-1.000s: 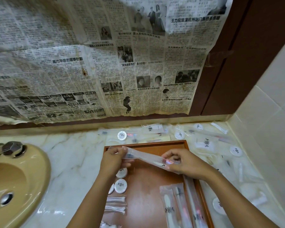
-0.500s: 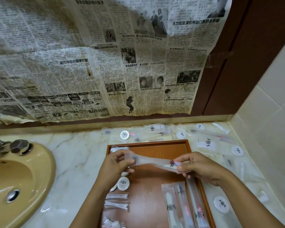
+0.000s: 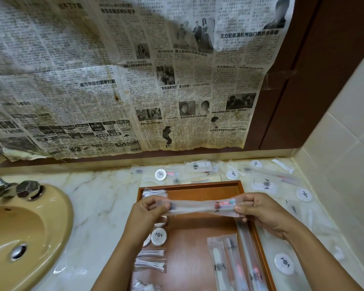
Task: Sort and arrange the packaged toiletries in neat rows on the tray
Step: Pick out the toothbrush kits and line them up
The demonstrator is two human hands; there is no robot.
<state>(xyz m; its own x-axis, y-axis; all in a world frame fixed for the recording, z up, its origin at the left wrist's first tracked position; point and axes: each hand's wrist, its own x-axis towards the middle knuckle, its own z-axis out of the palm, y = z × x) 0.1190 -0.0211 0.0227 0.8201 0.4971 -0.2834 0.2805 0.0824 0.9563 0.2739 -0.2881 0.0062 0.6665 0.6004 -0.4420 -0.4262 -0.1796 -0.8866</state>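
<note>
1. The left hand (image 3: pixel 147 208) and the right hand (image 3: pixel 261 208) each pinch one end of a long clear toothbrush packet (image 3: pixel 202 206), fingers clenched on its ends.
2. The packet hangs stretched level across the middle of the frame, above the upper half of the wooden tray (image 3: pixel 189 184), touching nothing else.
3. Compared with a second ago, the packet has turned from a slant, right end low, to nearly flat, and has lifted a little toward the tray's far rim.
4. That suggests the person has straightened it out and is squaring it up before laying it down.
5. On the tray, long packets (image 3: pixel 235 265) already lie side by side at lower right, round soaps (image 3: pixel 159 236) sit in the left column, with cotton-bud packets (image 3: pixel 150 263) below them.
6. The centre of the tray is bare, so there is room for another row.
7. Many packets remain scattered on the table (image 3: pixel 101 206) at upper right, so sorting looks well short of finished.
</note>
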